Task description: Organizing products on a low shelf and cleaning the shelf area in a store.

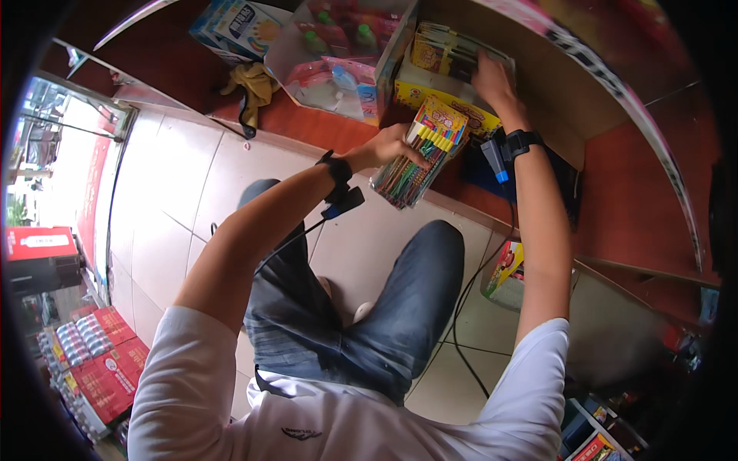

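Observation:
My left hand (398, 148) grips a clear packet of thin coloured sticks with a yellow header (429, 144), held in front of the shelf edge. The packet looks like more than one, layered together. My right hand (494, 78) reaches into a yellow display box (426, 92) on the shelf, among upright packets (432, 55) with yellow headers. Its fingertips are at the packets' right end; whether they hold one is hard to tell. Both wrists wear black bands with small cabled devices.
Left of the yellow box stands an open carton (323, 101) with pink packs and green-capped bottles. A tan cloth glove (253, 86) and blue boxes (236, 29) lie farther left. A black cable (455, 322) hangs by my right arm. Red cartons (109, 369) are stacked at lower left.

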### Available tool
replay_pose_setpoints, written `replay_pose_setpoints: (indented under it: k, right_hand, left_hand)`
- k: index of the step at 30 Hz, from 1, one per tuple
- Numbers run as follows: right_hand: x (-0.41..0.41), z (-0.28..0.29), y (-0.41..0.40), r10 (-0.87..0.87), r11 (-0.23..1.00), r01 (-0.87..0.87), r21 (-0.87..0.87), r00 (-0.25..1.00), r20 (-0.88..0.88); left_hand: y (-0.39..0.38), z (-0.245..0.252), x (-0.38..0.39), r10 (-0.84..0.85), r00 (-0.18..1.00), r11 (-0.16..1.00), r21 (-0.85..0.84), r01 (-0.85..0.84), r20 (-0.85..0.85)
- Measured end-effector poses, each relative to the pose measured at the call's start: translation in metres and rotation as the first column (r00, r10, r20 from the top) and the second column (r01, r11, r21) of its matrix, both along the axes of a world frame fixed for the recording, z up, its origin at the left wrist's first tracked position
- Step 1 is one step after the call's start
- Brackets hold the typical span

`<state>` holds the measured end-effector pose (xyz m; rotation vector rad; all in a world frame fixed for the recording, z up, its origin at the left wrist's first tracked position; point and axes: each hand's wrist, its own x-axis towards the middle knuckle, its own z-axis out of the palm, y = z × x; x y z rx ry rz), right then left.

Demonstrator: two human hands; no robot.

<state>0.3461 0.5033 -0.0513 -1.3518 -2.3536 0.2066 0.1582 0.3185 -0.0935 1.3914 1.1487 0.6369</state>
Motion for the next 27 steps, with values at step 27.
replay_pose_setpoints:
  k: [27]
  right_hand:
    - [0.053,0.054,0.014,-0.388,0.384,-0.458,-0.802,0.708,-0.590]
  left_hand:
    - [0.079,0.071,0.085,0.543,0.202,0.838,-0.510,-0.193,0.815]
